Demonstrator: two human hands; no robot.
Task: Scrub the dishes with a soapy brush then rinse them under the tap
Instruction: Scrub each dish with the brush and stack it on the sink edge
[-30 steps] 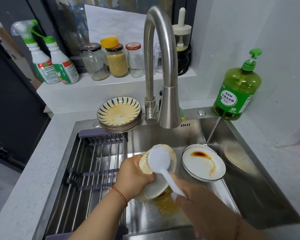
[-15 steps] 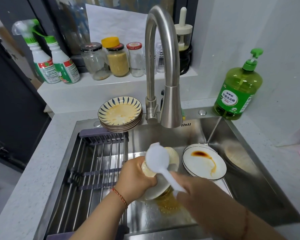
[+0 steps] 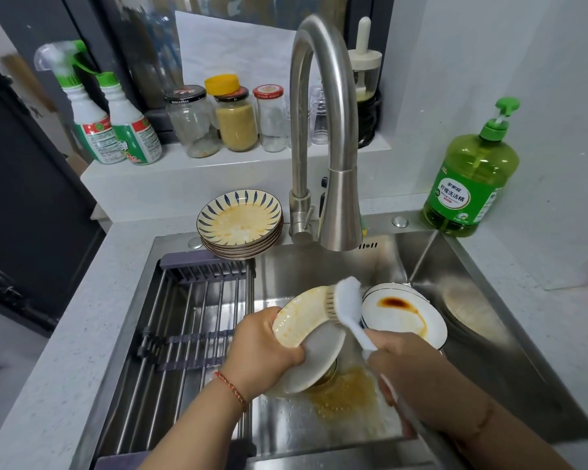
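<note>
Over the stainless steel sink (image 3: 510, 368), at its middle above the drain, the left hand (image 3: 262, 347) gripped a round cream ceramic plate (image 3: 306, 337) by its left rim, fingers curled behind it, thumb side on the front. The plate was tilted steeply, soiled face toward the right. Yellow-orange residue covered its upper half; the lower half looked paler.

The right hand (image 3: 408, 378) was clamped round the handle of a white plastic dish brush with pale bristles (image 3: 345, 303). Bristles touched the plate's upper right edge. No water was visible from the brushed-steel gooseneck tap (image 3: 333, 137). Orange runoff lay on the sink floor near the drain.

A white round plate with a dark rim and a brown sauce smear (image 3: 404, 317) leaned in the sink, just right of the brush. A stack of cream plates with blue radial stripes (image 3: 240, 222), stained on top, stood at the sink's back edge on the bench, left of the tap base. A green pump bottle of dish liquid (image 3: 469, 178) stood at the back right corner. A grey slatted drying rack (image 3: 190, 320) filled the sink's left part.

Judgement: scrubbing step, early in the task; three lots of dishes still soiled. To do it well: hold the plate firmly, since a wet rim is likely to slip; work the bristles in overlapping circles from the stained top downward so runoff falls to the drain; cover rim and back before rinsing. Whether the brush carries enough soap, cannot tell.
</note>
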